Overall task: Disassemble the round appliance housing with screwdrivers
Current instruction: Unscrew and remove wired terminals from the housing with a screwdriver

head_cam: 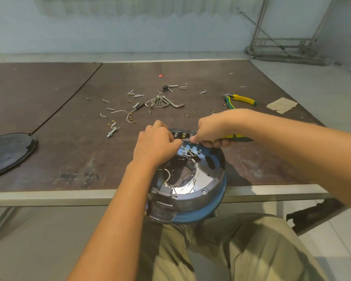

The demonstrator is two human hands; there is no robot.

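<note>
Your round housing point(211, 191) leans open side up on the table point(69, 138) edge, over your lap. The screwdriver point(237, 137) lies level across its far rim, tip pointing left. Your right hand point(211, 128) grips the yellow handle, and your left hand point(156, 145) pinches the shaft with curled fingers.

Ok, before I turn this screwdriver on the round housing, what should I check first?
1. Right hand holds the yellow-and-green-handled screwdriver by its handle: ok.
2. Left hand pinches the metal shaft near the tip to steady it: ok.
3. Tip seated in a screw head: cannot tell, fingers hide it.
4. Round blue-rimmed housing with the shiny metal inside stably supported: not ok, it overhangs the dark brown table at its front edge.
5. Loose white wire inside the housing lies apart from the shaft: ok.
6. Loose screws and hex keys lie on the table, apart from the housing: ok.
</note>
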